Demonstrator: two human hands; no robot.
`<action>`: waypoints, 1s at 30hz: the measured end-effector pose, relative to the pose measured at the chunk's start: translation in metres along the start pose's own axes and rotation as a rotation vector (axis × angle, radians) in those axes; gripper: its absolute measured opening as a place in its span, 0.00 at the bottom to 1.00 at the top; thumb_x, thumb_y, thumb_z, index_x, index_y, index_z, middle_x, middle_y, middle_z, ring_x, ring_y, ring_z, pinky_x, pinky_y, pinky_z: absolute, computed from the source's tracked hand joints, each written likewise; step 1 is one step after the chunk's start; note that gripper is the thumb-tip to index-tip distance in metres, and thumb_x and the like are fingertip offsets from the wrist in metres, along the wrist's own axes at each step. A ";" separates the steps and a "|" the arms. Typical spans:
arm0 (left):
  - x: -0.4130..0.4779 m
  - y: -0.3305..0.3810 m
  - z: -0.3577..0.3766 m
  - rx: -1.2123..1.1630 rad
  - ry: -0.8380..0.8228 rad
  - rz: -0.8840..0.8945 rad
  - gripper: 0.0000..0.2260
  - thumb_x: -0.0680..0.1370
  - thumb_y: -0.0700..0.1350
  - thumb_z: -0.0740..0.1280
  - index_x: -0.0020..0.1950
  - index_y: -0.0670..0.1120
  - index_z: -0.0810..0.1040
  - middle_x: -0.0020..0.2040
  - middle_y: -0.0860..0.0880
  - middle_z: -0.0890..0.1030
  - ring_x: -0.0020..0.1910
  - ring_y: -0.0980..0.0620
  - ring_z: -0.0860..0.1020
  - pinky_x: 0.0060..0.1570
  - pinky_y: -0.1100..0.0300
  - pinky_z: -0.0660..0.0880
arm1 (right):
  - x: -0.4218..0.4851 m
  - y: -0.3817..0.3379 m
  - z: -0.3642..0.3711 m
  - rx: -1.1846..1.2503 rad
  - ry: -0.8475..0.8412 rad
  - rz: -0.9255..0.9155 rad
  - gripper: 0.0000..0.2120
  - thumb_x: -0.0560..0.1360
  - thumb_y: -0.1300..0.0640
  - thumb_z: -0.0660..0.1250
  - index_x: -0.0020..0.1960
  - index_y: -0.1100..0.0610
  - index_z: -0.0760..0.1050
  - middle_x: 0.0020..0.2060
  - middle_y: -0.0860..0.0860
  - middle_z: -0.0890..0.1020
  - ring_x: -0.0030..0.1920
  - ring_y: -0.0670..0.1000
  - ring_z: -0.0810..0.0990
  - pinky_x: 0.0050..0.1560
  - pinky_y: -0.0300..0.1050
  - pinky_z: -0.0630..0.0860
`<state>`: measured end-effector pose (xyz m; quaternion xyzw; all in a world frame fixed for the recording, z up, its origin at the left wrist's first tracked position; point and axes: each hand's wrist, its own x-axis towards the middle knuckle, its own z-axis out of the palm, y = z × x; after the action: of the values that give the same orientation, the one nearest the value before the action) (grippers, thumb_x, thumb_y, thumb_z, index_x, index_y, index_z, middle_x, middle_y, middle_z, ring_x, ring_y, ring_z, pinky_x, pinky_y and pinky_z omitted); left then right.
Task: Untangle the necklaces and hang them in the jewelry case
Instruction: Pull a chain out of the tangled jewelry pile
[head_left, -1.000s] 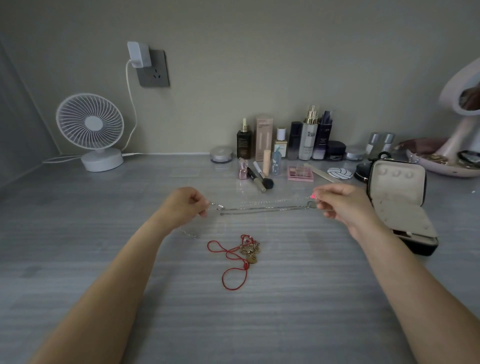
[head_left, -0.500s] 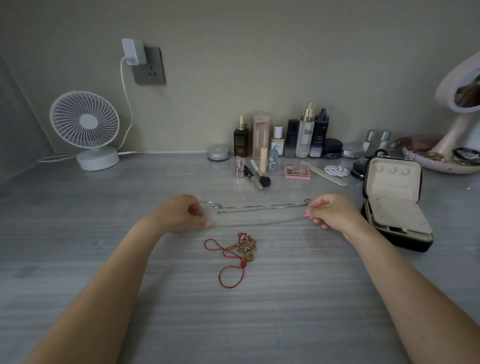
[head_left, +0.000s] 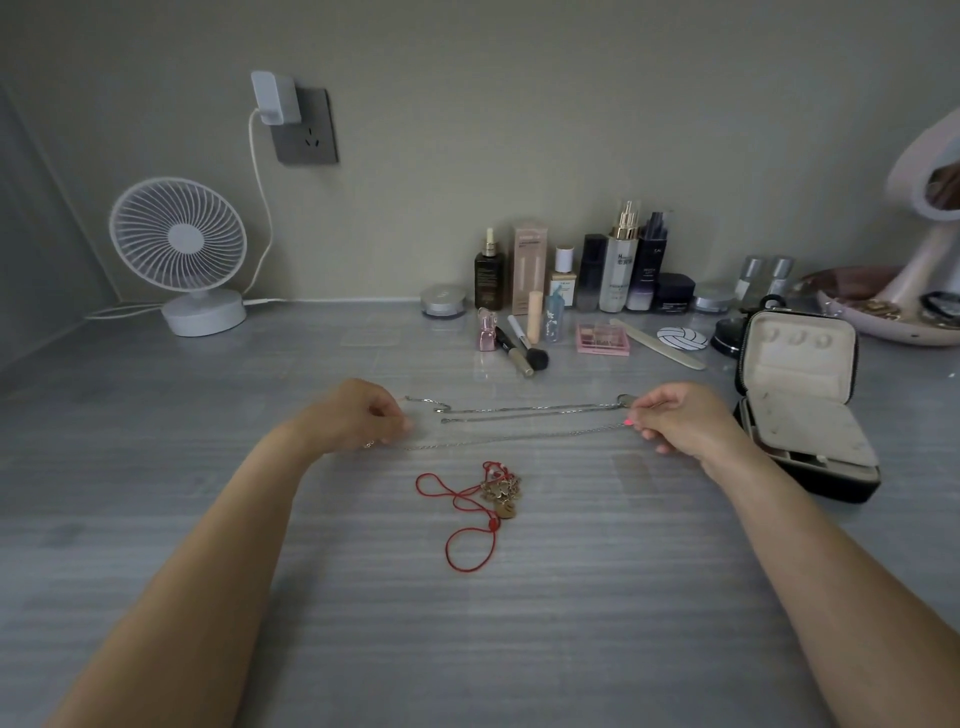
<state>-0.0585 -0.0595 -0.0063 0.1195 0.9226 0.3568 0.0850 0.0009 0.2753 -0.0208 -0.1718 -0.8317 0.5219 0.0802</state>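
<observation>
Both hands have dropped lower since a second ago, and one thin silver chain (head_left: 519, 438) has come away from the other strands, towards the bottom of the frame. Left hand (head_left: 358, 415) has its fingers curled, pinching one end of that chain. Right hand (head_left: 680, 421) pinches the other end at its fingertips. So the chain runs stretched across mid-frame, though I can't tell if it's touching the bench (head_left: 571, 623).

The second silver necklace (head_left: 519, 409) lies on the bench right behind it in two strands, with its round pendant just beside the right thumb. A red cord necklace (head_left: 462, 514) sits below centre, knotted up with some gold charms (head_left: 501, 491). The jewelry case (head_left: 800, 379) stands open at the right of the frame, near the right wrist, lid up.
</observation>
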 end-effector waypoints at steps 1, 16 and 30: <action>0.001 -0.001 0.000 -0.008 0.010 -0.007 0.08 0.73 0.46 0.70 0.37 0.43 0.78 0.33 0.47 0.77 0.32 0.52 0.73 0.36 0.61 0.71 | 0.001 0.001 0.000 0.001 0.003 -0.001 0.07 0.70 0.66 0.70 0.38 0.56 0.75 0.31 0.54 0.79 0.29 0.46 0.74 0.20 0.31 0.70; 0.004 -0.007 -0.007 -0.513 0.229 -0.082 0.08 0.77 0.38 0.62 0.41 0.46 0.78 0.32 0.48 0.69 0.30 0.52 0.68 0.34 0.61 0.65 | -0.001 0.001 -0.001 0.003 0.038 0.016 0.06 0.71 0.65 0.68 0.38 0.57 0.75 0.31 0.54 0.79 0.29 0.46 0.75 0.19 0.32 0.70; -0.013 -0.004 -0.022 0.014 -0.293 -0.221 0.03 0.73 0.38 0.67 0.42 0.46 0.78 0.24 0.51 0.68 0.20 0.56 0.63 0.23 0.67 0.58 | 0.000 0.003 0.000 -0.003 0.082 0.040 0.10 0.73 0.66 0.65 0.35 0.57 0.73 0.29 0.54 0.77 0.29 0.48 0.74 0.18 0.31 0.70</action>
<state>-0.0517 -0.0799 0.0078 0.0688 0.9104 0.3176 0.2562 0.0013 0.2766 -0.0237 -0.2097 -0.8248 0.5147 0.1038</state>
